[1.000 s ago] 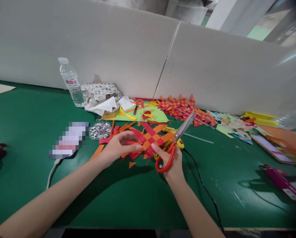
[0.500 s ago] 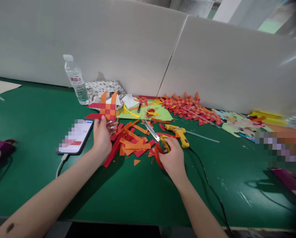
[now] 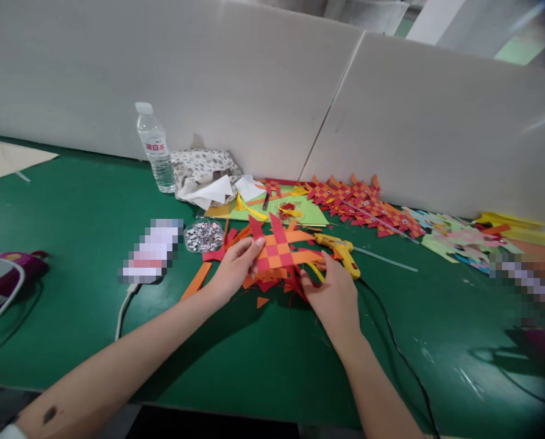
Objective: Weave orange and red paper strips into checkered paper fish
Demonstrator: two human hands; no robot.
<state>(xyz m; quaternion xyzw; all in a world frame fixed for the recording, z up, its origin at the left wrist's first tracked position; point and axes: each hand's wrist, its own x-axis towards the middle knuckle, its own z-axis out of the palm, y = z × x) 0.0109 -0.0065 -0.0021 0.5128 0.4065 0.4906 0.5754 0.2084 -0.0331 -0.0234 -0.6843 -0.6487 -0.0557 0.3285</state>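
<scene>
A woven red-and-orange checkered paper fish (image 3: 277, 250) is pinched along its left edge by my left hand (image 3: 236, 268). Its red strips point up and its orange strips point right. My right hand (image 3: 334, 292) is closed around the scissors (image 3: 317, 272), whose yellow and red handles show in part by the thumb. The blades are hidden behind the paper fish. The fingertips of this hand are close to the end of the lower orange strip. Beneath both hands lie red and orange paper scraps (image 3: 197, 281).
A yellow glue gun (image 3: 339, 247) with a black cord lies right of the scraps. Googly eyes in a clear dish (image 3: 203, 236), a phone (image 3: 151, 251) and a water bottle (image 3: 156, 149) are to the left. Several finished paper fish (image 3: 359, 201) are piled against the grey partition (image 3: 185, 73).
My left hand has moved right, bringing the paper fish over the scraps, turned so its orange strips face right. That uncovers the dish of googly eyes. My right hand has shifted slightly right.
</scene>
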